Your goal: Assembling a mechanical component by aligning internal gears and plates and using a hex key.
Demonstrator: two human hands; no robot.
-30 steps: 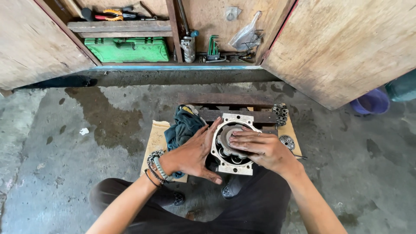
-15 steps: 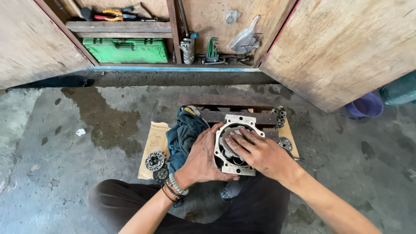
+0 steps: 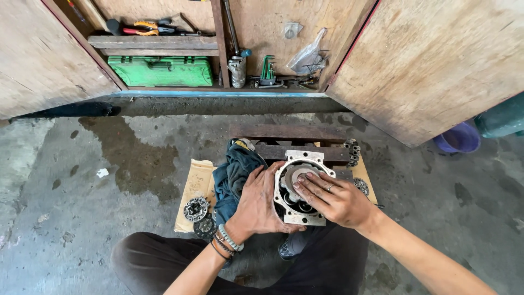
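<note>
Seated on a concrete floor (image 3: pixel 82 180), a person steadies a square metal housing (image 3: pixel 302 186) with both hands: the left hand (image 3: pixel 256 205) grips its left edge, the right hand (image 3: pixel 333 196) lies open, fingers (image 3: pixel 305 183) pressed on its round centre. Left of the housing lie a blue rag (image 3: pixel 232 172) and gear discs (image 3: pixel 196 210); beyond it, a wooden pallet (image 3: pixel 289 134), then a green toolbox (image 3: pixel 161 71) in an open cabinet.

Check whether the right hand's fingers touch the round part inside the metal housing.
Touching. The head view shows the right hand with its fingertips pressed flat on the round part in the metal housing.
</note>
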